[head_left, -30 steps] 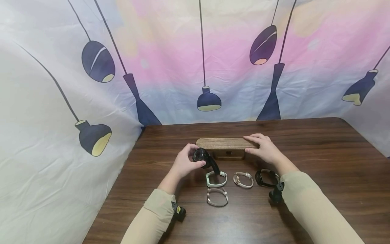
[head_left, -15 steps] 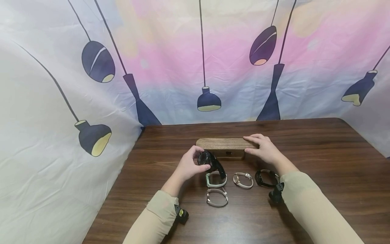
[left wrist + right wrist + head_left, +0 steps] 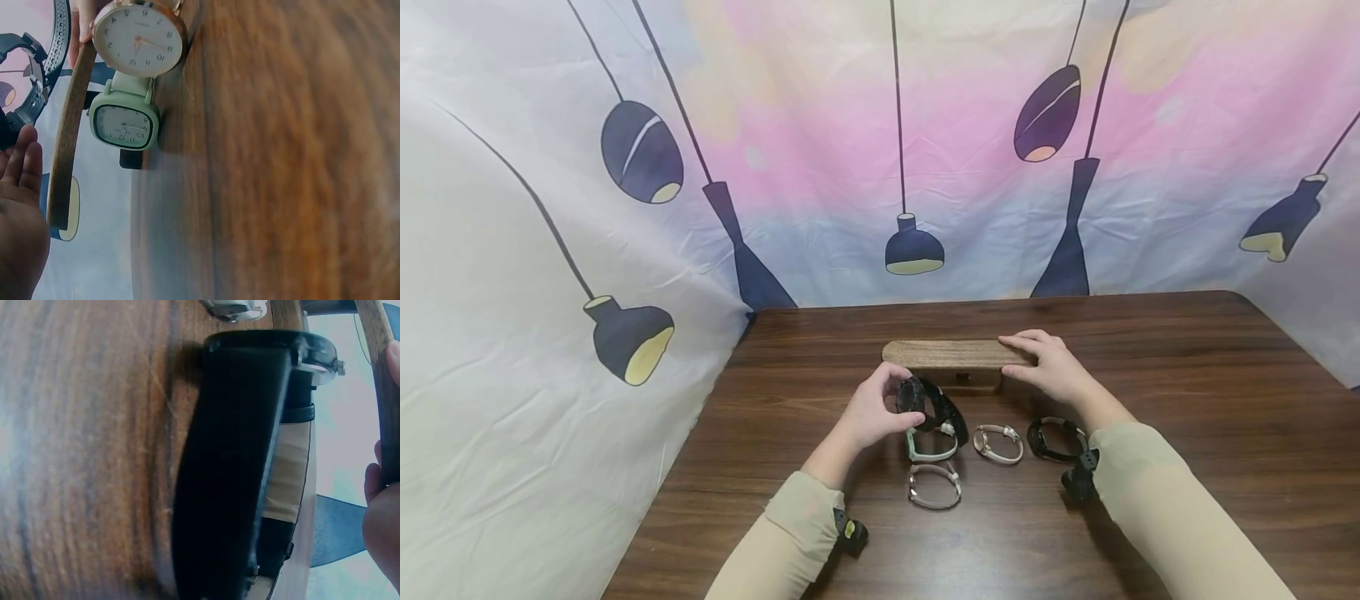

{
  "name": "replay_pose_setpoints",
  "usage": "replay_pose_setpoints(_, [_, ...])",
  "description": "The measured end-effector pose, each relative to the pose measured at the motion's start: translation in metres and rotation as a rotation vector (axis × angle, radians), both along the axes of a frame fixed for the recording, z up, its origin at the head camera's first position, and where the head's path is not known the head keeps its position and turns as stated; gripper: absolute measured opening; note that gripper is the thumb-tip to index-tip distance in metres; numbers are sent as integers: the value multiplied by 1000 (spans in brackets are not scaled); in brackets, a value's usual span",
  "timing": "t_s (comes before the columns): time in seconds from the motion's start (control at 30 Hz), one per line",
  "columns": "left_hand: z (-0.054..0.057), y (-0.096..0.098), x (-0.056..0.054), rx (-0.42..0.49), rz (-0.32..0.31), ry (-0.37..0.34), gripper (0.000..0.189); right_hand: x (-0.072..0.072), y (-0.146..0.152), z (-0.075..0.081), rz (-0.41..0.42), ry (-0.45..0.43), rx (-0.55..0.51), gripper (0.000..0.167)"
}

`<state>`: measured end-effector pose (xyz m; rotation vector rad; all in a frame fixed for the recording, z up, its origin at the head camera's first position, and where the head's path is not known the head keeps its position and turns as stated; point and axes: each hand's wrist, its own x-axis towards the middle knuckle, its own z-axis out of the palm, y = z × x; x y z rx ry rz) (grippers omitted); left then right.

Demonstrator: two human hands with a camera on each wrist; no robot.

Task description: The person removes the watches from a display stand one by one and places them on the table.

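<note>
My left hand [image 3: 877, 412] pinches a black wristwatch [image 3: 912, 398] by its case, thumb in front and fingers behind. Its black strap loops to the right, overlapping a mint-green watch in the head view. In the left wrist view the perforated strap [image 3: 60, 40] shows at the upper left. My right hand [image 3: 1052, 365] grips the right end of a wooden stand [image 3: 947, 353], fingers over the top bar and thumb at its front edge. Below the bar, the stand's base [image 3: 973, 389] partly shows.
In front of the stand lie the mint-green watch [image 3: 125, 125], a pale-strapped watch [image 3: 1000, 457], another pale one with a round dial [image 3: 139, 40] nearer the front, and a black watch [image 3: 231, 456] by my right wrist. Printed fabric [image 3: 850, 275] hangs behind the table [image 3: 1187, 375].
My left hand has moved right and a little toward me with the black wristwatch, bringing it from the stand's left end over the mint-green watch. The right hand has stayed on the stand.
</note>
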<state>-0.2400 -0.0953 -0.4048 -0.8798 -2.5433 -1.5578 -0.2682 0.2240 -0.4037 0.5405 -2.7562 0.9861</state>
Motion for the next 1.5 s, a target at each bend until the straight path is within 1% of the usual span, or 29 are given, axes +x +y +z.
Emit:
replay_pose_setpoints(0.27, [-1,2,1,0,-41,-2,49,1,0,0,-2,-5,-3,56])
replay_pose_setpoints(0.57, [-1,5,3,1,-37,-26,50,0,0,1,-3,-8,-3,56])
replay_pose_setpoints(0.83, [-1,8,4,12,-93,-20,51,1,0,1,-7,-26,-5,57])
replay_pose_setpoints(0.9, [-1,8,4,19,-102,-8,52,1,0,1,-7,-32,-5,57])
replay_pose_setpoints(0.97, [-1,9,4,21,-113,28,53,1,0,1,-3,-34,-2,57])
replay_pose_setpoints(1.03, [9,11,11,18,-120,55,53,1,0,1,-4,-36,0,57])
replay_pose_setpoints(1.1, [10,12,11,13,-126,73,53,0,0,1,-5,-34,5,57])
replay_pose_setpoints(1.17, [9,12,12,9,-122,78,53,1,0,1,-4,-32,7,58])
replay_pose_setpoints(1.2, [9,13,12,7,-118,69,53,1,0,1,-5,-33,5,58])
replay_pose_setpoints(1.27, [-1,12,5,12,-118,71,54,1,0,1,-6,-34,6,58])
replay_pose_setpoints(1.5, [-4,14,4,26,-131,103,50,0,1,1,-9,-35,0,58])
